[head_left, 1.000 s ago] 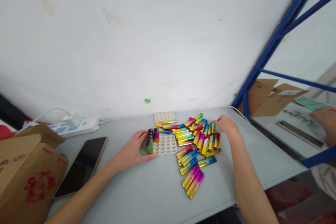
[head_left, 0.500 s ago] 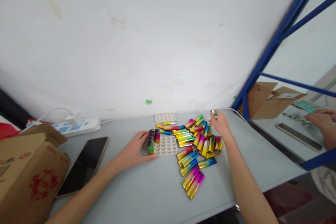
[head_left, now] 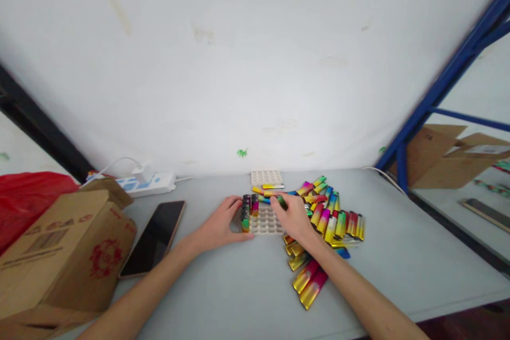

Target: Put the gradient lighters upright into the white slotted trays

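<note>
My left hand [head_left: 220,224] grips the left end of a white tray with round holes [head_left: 266,224], thumb at the front corner and fingers behind. Upright lighters with black tops [head_left: 245,213] fill the tray's left column, and another stands in the column beside it at the back. My right hand [head_left: 294,213] is over the tray's right side, closed on a green lighter [head_left: 282,202] that its fingers partly hide. To the right lies a loose pile of shiny rainbow-coloured lighters [head_left: 330,223], several of them behind or under my right forearm.
A second white tray [head_left: 261,177] lies against the wall with a yellow-silver lighter [head_left: 273,186] at its front edge. At left are a phone [head_left: 153,239], a power strip [head_left: 153,185], a cardboard box [head_left: 83,255] and a red bag [head_left: 35,202]. A blue frame [head_left: 434,90] rises at right.
My right hand has come left from the far side of the pile to the tray, carrying a lighter. My left hand keeps its hold on the tray. The view has turned left.
</note>
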`<action>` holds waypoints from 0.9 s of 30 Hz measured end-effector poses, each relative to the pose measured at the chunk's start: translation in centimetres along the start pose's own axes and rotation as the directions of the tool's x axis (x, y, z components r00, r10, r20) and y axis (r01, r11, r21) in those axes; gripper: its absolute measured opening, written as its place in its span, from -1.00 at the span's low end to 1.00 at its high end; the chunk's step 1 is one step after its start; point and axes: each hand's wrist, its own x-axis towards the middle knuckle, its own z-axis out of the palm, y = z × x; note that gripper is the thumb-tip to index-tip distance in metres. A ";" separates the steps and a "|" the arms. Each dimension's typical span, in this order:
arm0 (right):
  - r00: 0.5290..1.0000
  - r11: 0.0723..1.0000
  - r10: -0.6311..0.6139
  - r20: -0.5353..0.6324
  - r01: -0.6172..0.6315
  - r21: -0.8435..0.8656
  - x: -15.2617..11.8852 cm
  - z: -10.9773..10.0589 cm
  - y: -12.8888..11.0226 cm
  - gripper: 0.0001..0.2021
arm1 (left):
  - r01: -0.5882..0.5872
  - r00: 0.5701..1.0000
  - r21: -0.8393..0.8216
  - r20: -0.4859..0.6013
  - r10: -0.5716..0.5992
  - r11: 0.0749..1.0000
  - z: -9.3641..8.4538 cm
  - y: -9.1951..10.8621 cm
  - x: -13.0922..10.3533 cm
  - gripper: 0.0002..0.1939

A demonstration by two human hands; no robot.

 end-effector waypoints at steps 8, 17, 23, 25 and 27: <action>0.999 0.999 -0.047 0.009 0.047 -0.020 -0.6 0.8 -0.2 -0.62 | -0.010 1.000 0.004 -0.002 0.010 1.000 0.1 -0.3 -0.1 -0.22; 0.943 0.946 -0.271 0.195 0.298 -0.125 -0.3 -0.3 -0.2 -0.66 | -0.002 1.000 0.008 0.002 0.002 1.000 0.3 -0.3 -0.1 -0.21; 0.939 0.968 -0.219 0.265 0.243 -0.062 -0.2 -0.2 0.1 -0.63 | -0.014 1.000 0.017 -0.002 0.014 1.000 0.3 -0.3 -0.1 -0.24; 0.930 0.966 -0.217 0.298 0.249 -0.074 -0.3 0.1 0.2 -0.67 | -0.014 1.000 0.014 0.000 0.014 1.000 0.3 -0.3 -0.2 -0.23; 0.919 0.948 -0.220 0.326 0.281 -0.152 -0.4 0.5 0.3 -0.68 | -0.010 1.000 0.010 0.000 0.010 1.000 0.3 -0.3 -0.2 -0.22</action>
